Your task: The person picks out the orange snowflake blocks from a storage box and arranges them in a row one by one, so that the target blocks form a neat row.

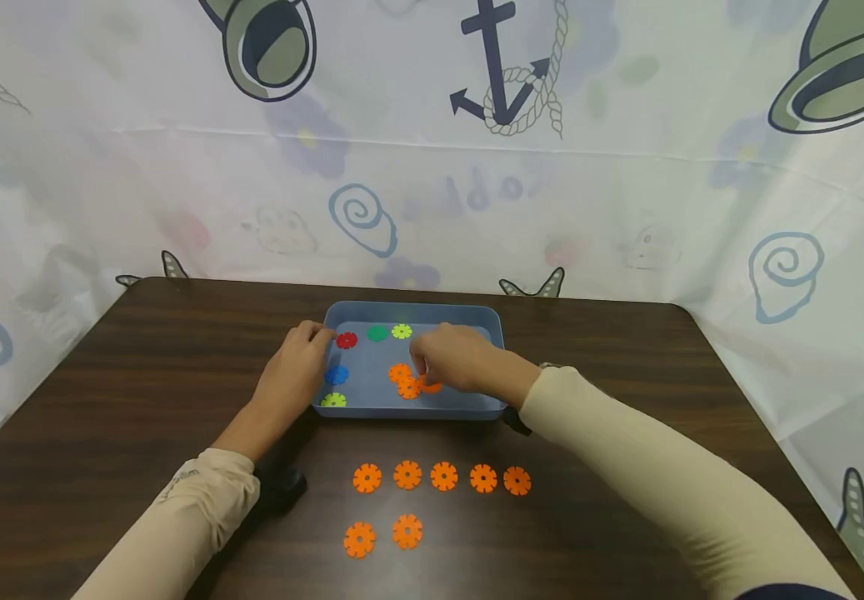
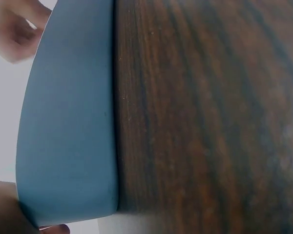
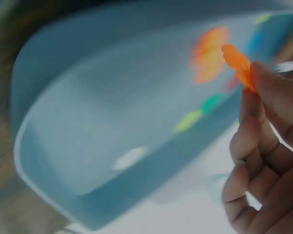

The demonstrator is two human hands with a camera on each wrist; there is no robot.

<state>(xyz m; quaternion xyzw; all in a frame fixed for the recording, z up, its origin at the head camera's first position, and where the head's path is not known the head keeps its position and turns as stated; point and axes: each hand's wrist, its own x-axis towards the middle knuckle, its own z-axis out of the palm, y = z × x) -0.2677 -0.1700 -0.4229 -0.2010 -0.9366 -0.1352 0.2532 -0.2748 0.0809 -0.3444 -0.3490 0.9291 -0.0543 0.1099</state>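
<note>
My right hand [image 1: 456, 358] is over the blue-grey tray [image 1: 469, 410], pinching an orange notched plastic disc [image 3: 238, 66] between thumb and fingertips. Just left of it, a small cluster of orange discs [image 1: 402, 375] lies on the tray floor. My left hand [image 1: 291, 367] grips the tray's left end, and the left wrist view catches its fingers [image 2: 2, 207] around the tray corner. Near that hand lie a red disc [image 1: 346, 340], a blue disc [image 1: 337, 375] and a yellow-green disc [image 1: 333, 400].
Along the tray's far side are a green disc [image 1: 377, 333], another yellow-green disc [image 1: 402, 331] and a white piece [image 3: 130, 158]. On the dark wooden table [image 1: 596, 517], several orange discs [image 1: 444, 476] form a row, with two orange discs [image 1: 407, 532] nearer me. A printed curtain [image 1: 626, 192] hangs behind.
</note>
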